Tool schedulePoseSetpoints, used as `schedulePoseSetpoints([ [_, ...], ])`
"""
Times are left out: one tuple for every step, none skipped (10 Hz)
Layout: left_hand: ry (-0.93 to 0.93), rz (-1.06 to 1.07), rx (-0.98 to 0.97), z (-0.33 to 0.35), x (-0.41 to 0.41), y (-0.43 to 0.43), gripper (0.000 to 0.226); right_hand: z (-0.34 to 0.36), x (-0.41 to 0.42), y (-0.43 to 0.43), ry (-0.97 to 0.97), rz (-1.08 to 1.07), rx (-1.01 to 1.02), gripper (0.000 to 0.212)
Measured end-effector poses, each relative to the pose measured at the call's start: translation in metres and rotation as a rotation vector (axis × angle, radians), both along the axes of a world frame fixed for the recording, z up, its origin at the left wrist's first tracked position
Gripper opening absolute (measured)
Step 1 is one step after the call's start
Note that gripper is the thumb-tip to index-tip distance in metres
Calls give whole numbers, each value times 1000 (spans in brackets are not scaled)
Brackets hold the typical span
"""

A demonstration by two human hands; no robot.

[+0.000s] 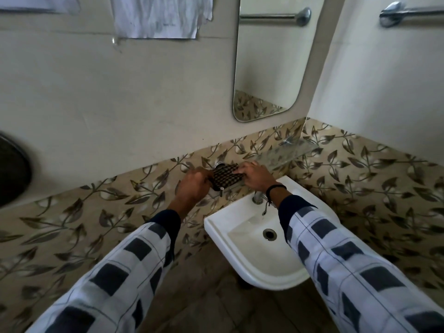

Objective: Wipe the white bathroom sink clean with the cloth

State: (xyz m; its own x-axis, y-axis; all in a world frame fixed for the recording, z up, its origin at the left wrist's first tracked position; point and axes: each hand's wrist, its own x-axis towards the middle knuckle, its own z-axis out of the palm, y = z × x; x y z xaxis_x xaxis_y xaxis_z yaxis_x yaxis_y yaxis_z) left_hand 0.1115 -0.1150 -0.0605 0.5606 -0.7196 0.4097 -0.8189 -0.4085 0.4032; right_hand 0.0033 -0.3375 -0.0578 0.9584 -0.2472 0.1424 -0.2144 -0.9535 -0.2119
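The cloth (225,176), dark with a small light check, is held up against the leaf-patterned wall tiles (360,188), above and to the left of the sink's back edge. It is stretched between the two hands and does not touch the sink. It lies over a metal wall fitting (219,164), of which only the round top edge shows above the cloth, and a short metal pin (221,190) shows just below it.

The left hand (192,186) grips the left end of the cloth with the fingers curled around it. The right hand (255,176) holds the right end, with its fingers bent and closed on the fabric. A dark wristband (276,188) with a hanging cord is on the right wrist. Both arms wear checked sleeves (115,272) in white and dark grey.

The white sink (216,227) is mounted on the wall below the hands, partly covered by the right arm. Its drain (269,234) is open to view, and a chrome tap (257,199) stands at its back edge, beside the right wrist.

Above the sink a glass shelf (288,152) is fixed to the tiles, and a mirror (269,68) hangs over it. A chrome towel bar (408,12) is on the right wall. A crumpled white sheet (161,18) hangs on the wall at the top. A dark round object (12,171) is at the left edge, too blurred to identify.
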Motion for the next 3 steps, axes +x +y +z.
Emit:
schedulePoseSetpoints([
  [5,125,-105,10,4,18,30,8,-4,6,-68,-71,-15,48],
  [-11,171,-105,24,4,44,36,17,-4,13,-239,-89,-37,41],
  [-104,211,-83,50,-1,81,38,39,6,41,-308,-24,-33,27],
])
